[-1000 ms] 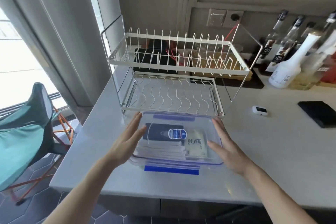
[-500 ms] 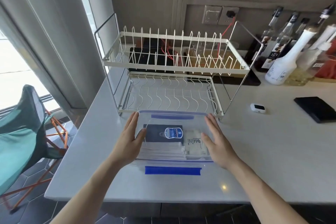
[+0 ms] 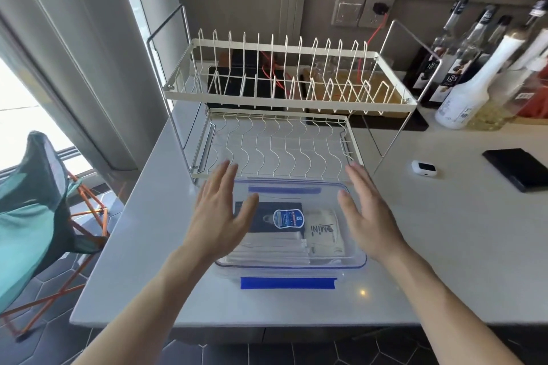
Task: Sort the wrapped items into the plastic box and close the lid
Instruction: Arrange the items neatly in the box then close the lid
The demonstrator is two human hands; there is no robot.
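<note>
Head: two hands (image 3: 219, 216), one box (image 3: 292, 264).

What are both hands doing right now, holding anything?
Left hand: open, fingers spread, holding nothing, over the left side of the plastic box.
Right hand: open, flat, holding nothing, at the box's right side.

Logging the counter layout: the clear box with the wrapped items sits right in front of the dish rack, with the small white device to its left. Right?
Not quite. The head view shows the small white device to the right of the clear box, not left. The rest holds.
</note>
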